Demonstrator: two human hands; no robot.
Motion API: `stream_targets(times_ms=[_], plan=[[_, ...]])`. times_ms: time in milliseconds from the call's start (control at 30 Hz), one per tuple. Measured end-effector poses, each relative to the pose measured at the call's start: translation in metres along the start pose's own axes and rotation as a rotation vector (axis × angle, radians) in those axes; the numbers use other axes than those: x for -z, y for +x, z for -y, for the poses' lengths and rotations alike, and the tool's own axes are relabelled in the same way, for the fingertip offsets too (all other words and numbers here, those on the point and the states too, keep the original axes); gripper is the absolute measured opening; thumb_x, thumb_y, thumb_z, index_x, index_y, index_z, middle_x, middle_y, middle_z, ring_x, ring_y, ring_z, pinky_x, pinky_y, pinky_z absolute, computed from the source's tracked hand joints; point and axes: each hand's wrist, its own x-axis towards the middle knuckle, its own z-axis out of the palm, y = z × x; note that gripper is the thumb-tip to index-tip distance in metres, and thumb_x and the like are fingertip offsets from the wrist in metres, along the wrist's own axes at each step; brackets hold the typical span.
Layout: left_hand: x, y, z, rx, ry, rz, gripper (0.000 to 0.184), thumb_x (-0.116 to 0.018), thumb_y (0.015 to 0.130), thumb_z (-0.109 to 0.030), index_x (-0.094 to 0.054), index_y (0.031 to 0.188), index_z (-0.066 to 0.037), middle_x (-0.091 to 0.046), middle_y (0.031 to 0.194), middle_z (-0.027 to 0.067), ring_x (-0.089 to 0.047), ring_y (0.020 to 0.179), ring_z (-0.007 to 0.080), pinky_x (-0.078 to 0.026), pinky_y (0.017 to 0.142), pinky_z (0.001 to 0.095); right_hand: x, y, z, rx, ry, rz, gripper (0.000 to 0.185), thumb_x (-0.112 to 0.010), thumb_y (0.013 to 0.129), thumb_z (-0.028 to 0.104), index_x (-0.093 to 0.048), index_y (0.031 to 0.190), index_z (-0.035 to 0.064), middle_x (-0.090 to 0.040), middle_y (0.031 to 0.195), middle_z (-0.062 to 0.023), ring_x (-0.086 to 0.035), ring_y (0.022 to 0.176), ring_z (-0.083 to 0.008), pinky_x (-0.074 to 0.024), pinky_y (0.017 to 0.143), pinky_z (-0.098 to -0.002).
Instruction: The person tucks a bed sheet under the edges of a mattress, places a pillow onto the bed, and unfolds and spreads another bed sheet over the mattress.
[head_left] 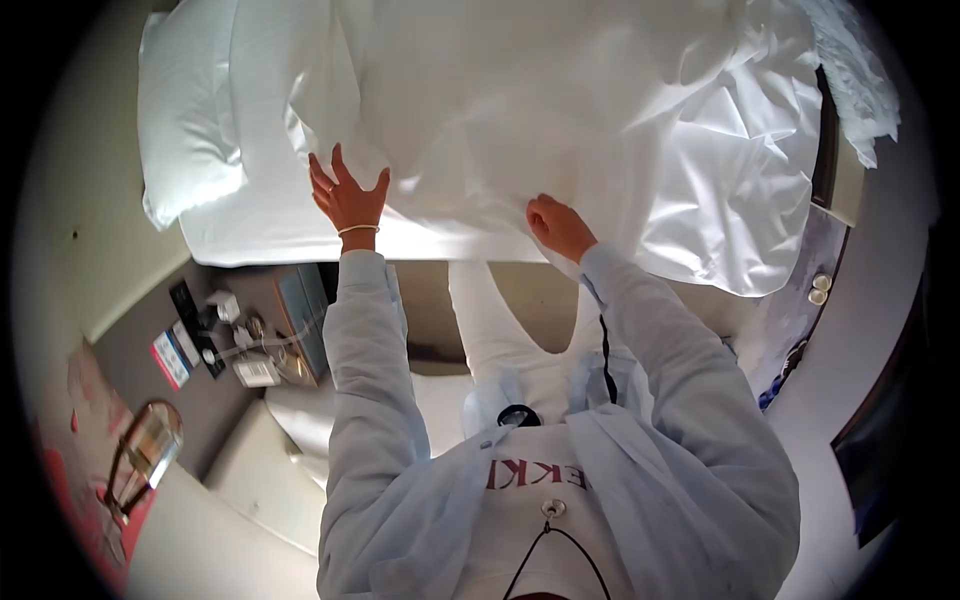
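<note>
White bedding (520, 110) covers the bed in front of me, smooth in the middle and wrinkled at the right. My left hand (352, 200) is over the bedding near the bed's front edge, its fingers spread and nothing in them. To the right, my right hand (560, 226) is closed at the same edge, thumb side up; whatever it may grip is hidden. A white pillow (190, 120) lies at the left end of the bed, beyond my left hand.
A nightstand (215, 385) with a box, cables and cards stands at the lower left. Near it is a lamp-like object (150, 445). White ruffled fabric (860, 80) hangs at the upper right. A white bed or seat (300, 415) is behind my left arm.
</note>
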Motion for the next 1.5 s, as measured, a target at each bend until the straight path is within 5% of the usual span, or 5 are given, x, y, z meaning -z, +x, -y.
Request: stream_targets(times_ms=[533,700,1033,1300,1500], plan=[[0.15,0.03,0.232,0.439,-1.659,-0.729,0.024,-0.052,0.084,-0.019,-0.046,0.105,-0.01,-0.056,0.103,0.0131,-0.058,0.095,0.0259,-0.055,0.075,0.0374,0.003,0.023,0.222,0.228,-0.31,-0.442,0.022,-0.054,0.075,0.0,-0.059,0.095,0.0089,-0.051,0.07,-0.0087,-0.051,0.065,-0.0276,-0.0435,0.059,-0.0359],[0.0,-0.093,0.292,1.874,-1.506,0.118,0.031,-0.058,0.082,-0.02,-0.047,0.11,-0.014,-0.051,0.1,0.0057,-0.052,0.087,0.0185,-0.045,0.068,0.0328,-0.088,0.004,0.193,0.224,-0.287,0.03,0.022,-0.053,0.074,0.006,-0.062,0.093,0.0113,-0.053,0.074,-0.0067,-0.055,0.074,-0.0228,-0.0455,0.064,-0.0343],[0.006,-0.061,0.185,0.217,-0.696,0.096,0.108,-0.082,0.052,-0.035,-0.02,0.137,-0.012,-0.03,0.131,0.0178,-0.026,0.123,0.0357,-0.025,0.099,0.0492,-0.1,0.016,0.25,0.066,0.035,0.497,0.017,-0.045,0.074,-0.002,-0.057,0.075,0.01,-0.055,0.066,-0.0078,-0.055,0.063,-0.0255,-0.0431,0.06,-0.0349],[0.007,0.092,0.208,0.418,-0.562,0.381,0.04,-0.052,0.075,-0.002,-0.057,0.113,-0.013,-0.062,0.091,0.0129,-0.058,0.09,0.031,-0.044,0.08,0.0386,-0.041,0.013,0.312,-0.097,0.196,0.322,0.027,-0.053,0.079,0.007,-0.049,0.105,0.0134,-0.041,0.05,-0.0048,-0.047,0.044,-0.023,-0.0373,0.047,-0.0369],[0.162,0.193,0.39,0.182,-0.327,-0.516,0.033,-0.043,0.09,-0.018,-0.048,0.116,0.001,-0.061,0.099,0.0154,-0.059,0.085,0.0261,-0.048,0.072,0.0375,-0.014,0.02,0.285,-0.131,-0.351,0.431,0.043,-0.064,0.075,0.034,-0.046,0.109,0.0157,-0.059,0.067,-0.0114,-0.059,0.068,-0.032,-0.0447,0.063,-0.0422]])
